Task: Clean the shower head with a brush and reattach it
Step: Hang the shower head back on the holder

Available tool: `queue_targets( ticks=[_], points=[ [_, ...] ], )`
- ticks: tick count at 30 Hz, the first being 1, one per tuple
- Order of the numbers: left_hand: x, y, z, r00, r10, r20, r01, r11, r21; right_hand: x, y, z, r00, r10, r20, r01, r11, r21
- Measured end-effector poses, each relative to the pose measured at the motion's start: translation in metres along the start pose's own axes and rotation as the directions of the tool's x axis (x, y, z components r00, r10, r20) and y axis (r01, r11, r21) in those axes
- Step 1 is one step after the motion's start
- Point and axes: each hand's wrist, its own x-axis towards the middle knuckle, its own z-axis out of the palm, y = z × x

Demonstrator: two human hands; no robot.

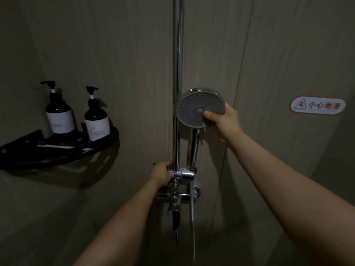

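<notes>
A round chrome shower head (193, 106) with a grey nozzle face stands upright, its handle (193, 148) seated in the chrome holder (184, 174) on the vertical rail (178, 54). My right hand (223, 120) grips the head's right rim, thumb pressed on the face near its centre. My left hand (161, 173) is closed on the knob at the holder's left side. The metal hose (192, 212) hangs down from the holder. No brush is in view.
A black corner shelf (63, 150) on the left wall carries two dark pump bottles (57, 112) (96, 118). The mixer tap (175, 198) with its spout sits below the holder. A slip warning sticker (318, 105) is on the right wall. The room is dim.
</notes>
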Motion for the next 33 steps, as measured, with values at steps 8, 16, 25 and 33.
queue_targets(
  ticks=[8, 16, 25, 33],
  points=[
    [0.000, 0.000, 0.001, 1.000, -0.019, -0.005, 0.019, 1.000, -0.024, -0.002, -0.005, 0.015, 1.000, -0.029, 0.003, 0.030, 0.995, -0.100],
    [0.002, -0.003, 0.003, 1.000, -0.027, 0.004, 0.027, 0.999, -0.023, 0.003, -0.012, -0.011, 1.000, -0.007, 0.001, 0.007, 0.966, -0.257],
    [0.002, -0.004, 0.002, 1.000, -0.007, 0.008, 0.007, 0.999, -0.047, -0.007, 0.007, 0.000, 0.999, -0.032, -0.032, 0.023, 0.963, -0.269],
    [0.003, -0.002, 0.003, 0.999, -0.032, -0.005, 0.032, 0.999, -0.018, -0.016, 0.018, -0.007, 0.995, 0.057, -0.077, -0.069, 0.983, -0.173]
  ],
)
